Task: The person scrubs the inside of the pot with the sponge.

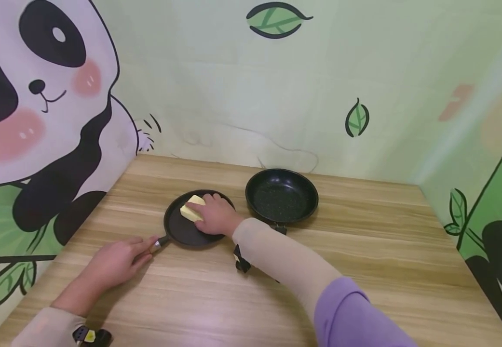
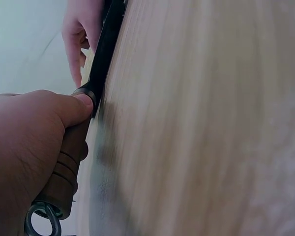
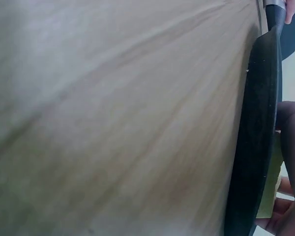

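A shallow dark pan [image 1: 180, 232] lies on the wooden table, its handle pointing to the near left. My left hand [image 1: 118, 260] grips that handle; in the left wrist view the thumb presses along the brown ringed handle [image 2: 64, 179], which ends in a metal loop. Inside the pan, my right hand [image 1: 220, 215] holds a pale yellow sponge [image 1: 192, 210] against the cooking surface. From the right wrist, the sponge [image 3: 270, 184] shows as a thin strip between the pan's rim [image 3: 255, 123] and the fingers.
A deeper black frying pan [image 1: 281, 197] stands just right of the shallow pan, its handle partly covered by my right forearm. Behind the table [image 1: 363, 226] rises a wall [image 1: 216, 96] with leaf drawings and a painted panda at the left.
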Demonstrator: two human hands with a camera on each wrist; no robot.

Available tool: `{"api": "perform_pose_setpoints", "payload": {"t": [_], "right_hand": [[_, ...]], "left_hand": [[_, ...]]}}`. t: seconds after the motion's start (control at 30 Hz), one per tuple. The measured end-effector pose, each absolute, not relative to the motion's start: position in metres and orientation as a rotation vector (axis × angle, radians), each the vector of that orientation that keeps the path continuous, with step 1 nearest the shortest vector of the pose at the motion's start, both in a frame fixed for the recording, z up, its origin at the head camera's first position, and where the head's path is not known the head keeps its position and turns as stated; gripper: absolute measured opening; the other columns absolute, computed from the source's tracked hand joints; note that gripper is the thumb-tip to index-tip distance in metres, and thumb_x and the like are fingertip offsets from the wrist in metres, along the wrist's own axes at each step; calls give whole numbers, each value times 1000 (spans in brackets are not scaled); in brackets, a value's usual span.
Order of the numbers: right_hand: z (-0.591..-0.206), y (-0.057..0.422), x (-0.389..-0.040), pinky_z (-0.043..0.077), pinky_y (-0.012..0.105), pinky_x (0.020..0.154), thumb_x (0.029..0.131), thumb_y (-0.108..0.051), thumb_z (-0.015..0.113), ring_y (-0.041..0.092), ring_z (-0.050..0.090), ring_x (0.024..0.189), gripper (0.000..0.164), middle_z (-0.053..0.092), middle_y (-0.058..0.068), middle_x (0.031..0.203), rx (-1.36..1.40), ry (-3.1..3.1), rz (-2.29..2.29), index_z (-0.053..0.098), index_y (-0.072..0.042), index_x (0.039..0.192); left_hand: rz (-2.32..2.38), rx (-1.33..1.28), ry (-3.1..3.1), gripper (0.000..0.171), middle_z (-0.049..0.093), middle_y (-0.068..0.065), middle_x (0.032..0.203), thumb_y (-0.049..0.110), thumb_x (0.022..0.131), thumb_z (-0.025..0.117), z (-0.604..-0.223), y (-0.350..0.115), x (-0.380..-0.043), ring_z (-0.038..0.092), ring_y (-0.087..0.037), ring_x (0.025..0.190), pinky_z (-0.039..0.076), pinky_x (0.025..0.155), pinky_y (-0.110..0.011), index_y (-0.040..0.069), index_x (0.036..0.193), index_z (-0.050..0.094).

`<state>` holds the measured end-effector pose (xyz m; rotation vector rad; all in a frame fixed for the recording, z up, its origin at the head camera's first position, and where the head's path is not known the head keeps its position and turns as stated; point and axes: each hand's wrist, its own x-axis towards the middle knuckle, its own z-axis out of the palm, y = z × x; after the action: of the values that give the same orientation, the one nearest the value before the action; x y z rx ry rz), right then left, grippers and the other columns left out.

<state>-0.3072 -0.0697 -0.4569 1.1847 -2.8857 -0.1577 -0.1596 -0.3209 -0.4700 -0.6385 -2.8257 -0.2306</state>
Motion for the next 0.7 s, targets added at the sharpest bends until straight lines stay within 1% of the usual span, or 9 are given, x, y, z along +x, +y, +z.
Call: {"api": "perform_pose_setpoints", "payload": {"t": [0.23, 0.4, 0.57, 0.7], "right_hand": [[-459, -68, -311, 44, 36, 98, 104, -51, 46, 25, 48, 117, 56, 49, 12, 142, 1199, -2856, -148, 35, -39, 157], [-457, -66, -314, 43, 38, 102, 104, -47, 47, 27, 49, 123, 54, 51, 13, 142, 1203, -2851, -68, 40, -35, 155], [-443, -62, -320, 41, 40, 105, 103, -42, 51, 27, 50, 129, 54, 54, 15, 141, 1231, -2802, 15, 44, -29, 154], [-429, -55, -328, 35, 39, 109, 102, -40, 53, 26, 49, 128, 54, 56, 16, 138, 1256, -2764, 22, 45, -26, 154]], "left_hand": [[-224, -629, -2831, 45, 73, -11, 106, 22, 90, 76, -468, -319, -161, 72, -31, 88, 56, 69, -52, 8, 132, 68], [-218, -618, -2840, 44, 73, -9, 102, 22, 90, 76, -468, -317, -162, 72, -29, 83, 56, 66, -51, 9, 132, 68], [-209, -598, -2847, 45, 72, -7, 98, 23, 91, 75, -468, -315, -163, 70, -26, 78, 55, 63, -49, 9, 132, 68], [-201, -557, -2882, 45, 67, -3, 87, 23, 92, 74, -467, -313, -165, 61, -18, 65, 50, 55, -44, 9, 134, 67]]}}
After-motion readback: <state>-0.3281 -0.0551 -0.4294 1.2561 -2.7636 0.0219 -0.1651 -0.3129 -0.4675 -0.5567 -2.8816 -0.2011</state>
